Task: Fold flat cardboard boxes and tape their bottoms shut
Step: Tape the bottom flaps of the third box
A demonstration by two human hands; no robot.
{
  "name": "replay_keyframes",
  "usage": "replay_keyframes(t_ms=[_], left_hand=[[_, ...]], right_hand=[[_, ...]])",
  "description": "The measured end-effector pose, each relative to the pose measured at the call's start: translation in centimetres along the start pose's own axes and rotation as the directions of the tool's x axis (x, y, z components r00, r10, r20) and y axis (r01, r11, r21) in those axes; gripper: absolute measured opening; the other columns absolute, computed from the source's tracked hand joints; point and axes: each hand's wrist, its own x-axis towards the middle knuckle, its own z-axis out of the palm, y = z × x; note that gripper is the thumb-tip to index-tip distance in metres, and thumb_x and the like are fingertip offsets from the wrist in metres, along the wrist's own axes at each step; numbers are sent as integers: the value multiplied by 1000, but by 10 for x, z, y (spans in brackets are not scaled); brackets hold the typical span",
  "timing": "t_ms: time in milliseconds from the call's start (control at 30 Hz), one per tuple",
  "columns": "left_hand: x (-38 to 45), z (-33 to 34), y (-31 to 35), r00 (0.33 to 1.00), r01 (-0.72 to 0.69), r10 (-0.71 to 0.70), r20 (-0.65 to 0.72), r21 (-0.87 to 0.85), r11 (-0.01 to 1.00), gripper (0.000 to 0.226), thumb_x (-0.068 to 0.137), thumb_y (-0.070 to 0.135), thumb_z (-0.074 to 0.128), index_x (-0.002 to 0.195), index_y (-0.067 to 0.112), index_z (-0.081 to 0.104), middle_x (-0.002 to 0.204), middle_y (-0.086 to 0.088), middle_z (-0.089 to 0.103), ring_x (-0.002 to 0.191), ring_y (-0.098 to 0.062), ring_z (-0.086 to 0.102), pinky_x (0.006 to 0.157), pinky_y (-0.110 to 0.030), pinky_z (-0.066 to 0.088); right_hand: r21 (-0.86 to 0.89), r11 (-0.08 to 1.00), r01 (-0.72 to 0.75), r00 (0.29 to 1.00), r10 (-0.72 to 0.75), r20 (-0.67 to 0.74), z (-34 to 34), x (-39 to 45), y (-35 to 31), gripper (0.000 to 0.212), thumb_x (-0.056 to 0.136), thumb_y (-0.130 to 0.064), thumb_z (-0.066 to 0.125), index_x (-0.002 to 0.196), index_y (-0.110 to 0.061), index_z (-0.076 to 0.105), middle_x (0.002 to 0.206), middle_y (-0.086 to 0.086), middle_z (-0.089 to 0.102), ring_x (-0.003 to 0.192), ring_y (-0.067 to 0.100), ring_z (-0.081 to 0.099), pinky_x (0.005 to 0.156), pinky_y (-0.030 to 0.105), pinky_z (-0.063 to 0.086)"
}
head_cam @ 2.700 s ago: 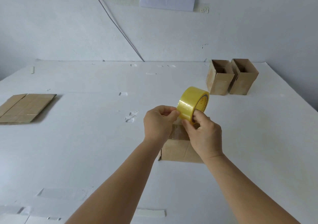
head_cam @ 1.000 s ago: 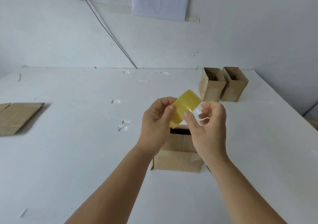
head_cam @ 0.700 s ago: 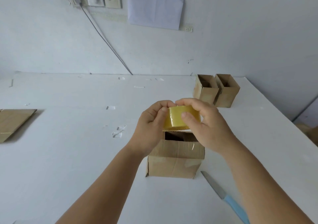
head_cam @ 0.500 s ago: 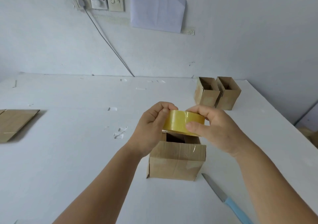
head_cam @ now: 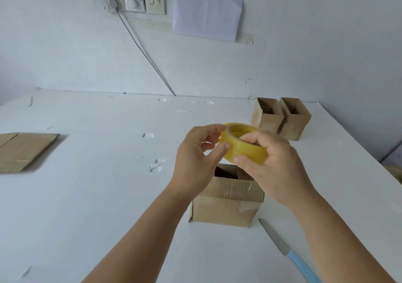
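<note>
We see a yellowish translucent roll of packing tape (head_cam: 243, 146) held up in the air above an open brown cardboard box (head_cam: 227, 202) that stands on the white tabletop (head_cam: 97, 195). The right hand (head_cam: 276, 165) grips the roll, its thumb on the outer band and its fingers curled over the rim into the core. The left hand (head_cam: 195, 158) pinches the roll's left edge, thumb on the band and forefinger at the top rim. The box below shows clear tape on its near wall, and its opening faces up.

Just right of the box lies a knife with a light blue handle (head_cam: 287, 252), blade pointing toward the box. Near the far right corner stand two smaller open cardboard boxes (head_cam: 280, 119), side by side and touching. At the left edge lies a flat, unfolded sheet of brown cardboard (head_cam: 24, 150). On the wall behind we make out a socket panel with a grey cable (head_cam: 143, 52) and a white sheet of paper (head_cam: 206, 14).
</note>
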Motion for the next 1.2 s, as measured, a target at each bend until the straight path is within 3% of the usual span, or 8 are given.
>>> replay_keyframes(t_ms=[133, 233, 300, 467, 633, 900, 1067, 1200], left_hand=[[-5, 5, 3, 996, -6, 9, -83, 34, 999, 34, 81, 4, 71, 92, 36, 64, 93, 11, 65, 87, -5, 61, 81, -23, 52], [-9, 8, 5, 992, 1, 5, -129, 51, 999, 32, 81, 4, 71, 88, 34, 63, 86, 15, 66, 82, 1, 61, 77, -12, 48], [-11, 10, 7, 988, 14, -4, -155, 65, 998, 30, 80, 5, 72, 86, 33, 65, 83, 15, 67, 78, 1, 62, 74, -10, 47], [-17, 12, 9, 978, 8, 6, -206, 70, 998, 27, 79, 3, 71, 84, 30, 70, 80, 13, 70, 75, -1, 65, 72, -12, 50], [-19, 12, 7, 979, 29, -10, -205, 91, 995, 28, 79, 5, 71, 79, 33, 69, 78, 15, 70, 75, -5, 66, 73, -14, 50], [-21, 8, -1, 994, 10, 2, -109, 115, 993, 39, 82, 0, 65, 69, 36, 63, 73, 19, 67, 69, -11, 61, 69, -16, 49], [-21, 8, -5, 985, 50, -41, -168, 50, 997, 31, 82, 3, 66, 83, 33, 61, 82, 14, 66, 73, -10, 61, 70, -16, 49], [-21, 10, -3, 980, 11, -1, -200, 52, 999, 37, 82, 0, 65, 86, 36, 61, 87, 20, 68, 76, -1, 63, 73, -13, 49]], right_hand=[[-19, 1000, 1, 1000, -2, -27, 6, -2, 1, 21, 73, -20, 79, 90, -23, 67, 86, -24, 57, 91, -12, 47, 71, -1, 32], [-19, 999, -42, 998, 41, -45, 11, -5, 2, 23, 73, -23, 79, 91, -26, 65, 85, -25, 56, 91, -3, 48, 71, 3, 34], [-7, 999, -39, 998, 38, -57, 12, -7, 3, 22, 73, -21, 79, 90, -25, 65, 84, -24, 56, 90, -7, 48, 71, 2, 33], [27, 996, -83, 994, 85, -65, 16, -11, 2, 27, 73, -25, 78, 87, -35, 58, 85, -27, 54, 90, -3, 48, 72, 2, 34], [38, 993, -114, 993, 116, -37, 19, -14, 3, 24, 75, -27, 76, 88, -35, 57, 89, -23, 56, 95, 15, 52, 73, 17, 38], [35, 991, -131, 991, 131, -9, 23, -20, 8, 21, 76, -22, 75, 87, -30, 59, 85, -21, 56, 94, 18, 53, 74, 22, 38], [22, 993, -114, 993, 114, -20, 26, -17, 7, 20, 75, -24, 75, 89, -27, 61, 87, -19, 57, 94, 17, 53, 74, 23, 40], [2, 994, -109, 993, 109, -52, 29, -15, 3, 21, 75, -23, 76, 90, -23, 62, 88, -20, 56, 96, 15, 50, 76, 18, 38]])
